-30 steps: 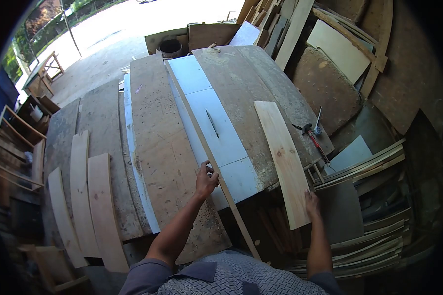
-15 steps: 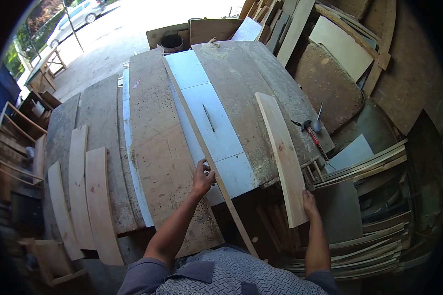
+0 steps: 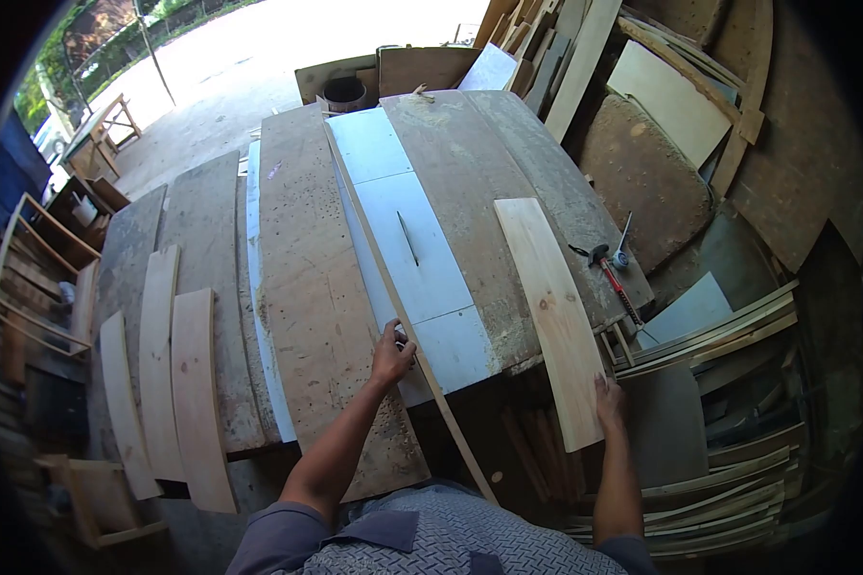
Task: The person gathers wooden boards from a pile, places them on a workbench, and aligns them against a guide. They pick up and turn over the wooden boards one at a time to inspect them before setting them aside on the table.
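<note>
A pale wooden board [image 3: 552,321] with knots lies at the right of the work table, its near end past the table's edge. My right hand [image 3: 609,401] grips its right edge near that end. Against a long thin wooden strip [image 3: 393,297], my left hand [image 3: 393,355] has its fingers curled; something small and pale shows between them, too hidden to name. A dark saw blade [image 3: 408,238] stands up through a slot in the light-blue metal panel [image 3: 441,340], between the strip and the board.
Several cut boards [image 3: 198,393] rest at the table's left. A red-handled tool [image 3: 616,283] and a small blue-grey object [image 3: 620,259] lie at the right edge. Wood offcuts [image 3: 710,316] crowd the right side. A wooden frame [image 3: 43,278] stands at far left.
The board has turned to show more of its broad face, and its far end sits slightly lower in view. My left hand stays by the strip. The camera view has shifted slightly.
</note>
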